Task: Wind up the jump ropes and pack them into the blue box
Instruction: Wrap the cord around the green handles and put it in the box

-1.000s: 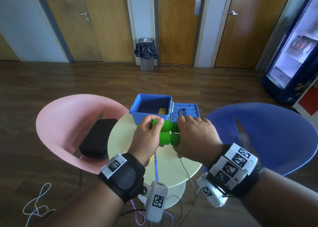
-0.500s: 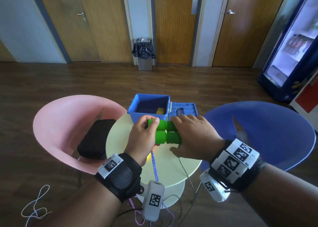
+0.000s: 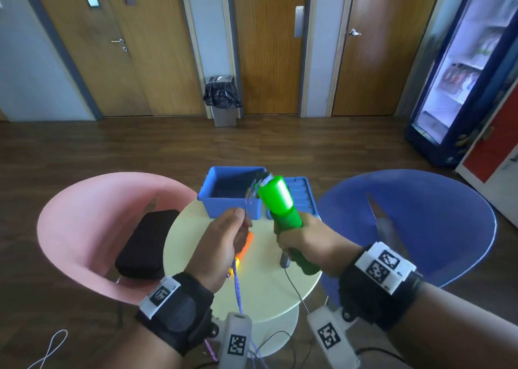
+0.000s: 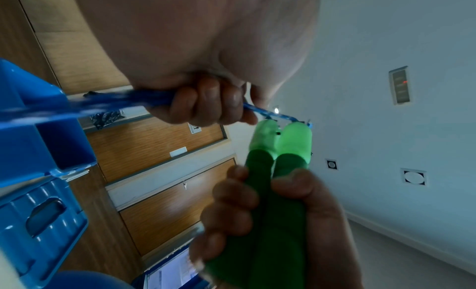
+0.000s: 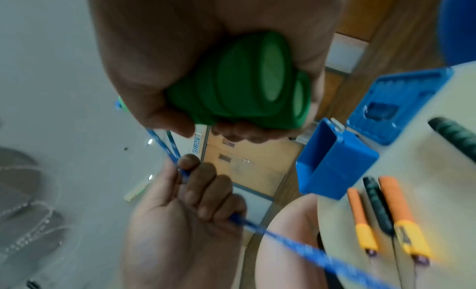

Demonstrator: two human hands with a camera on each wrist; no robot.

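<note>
My right hand grips both green handles upright; left hand pinches blue rope. Keep rope taut, lay turns snug around handles, no slack.

you face three wooden doors, a bin, dark wood floor, pink chair, blue chair.

- Green handles: smooth plastic, a slight sheen is noted.
- Rope: braided cord, blue flecked with white.
- Blue box: moulded plastic, semi-gloss.
- Table: smooth, pale, matt top.
- Doors: wood grain is seen.
</note>
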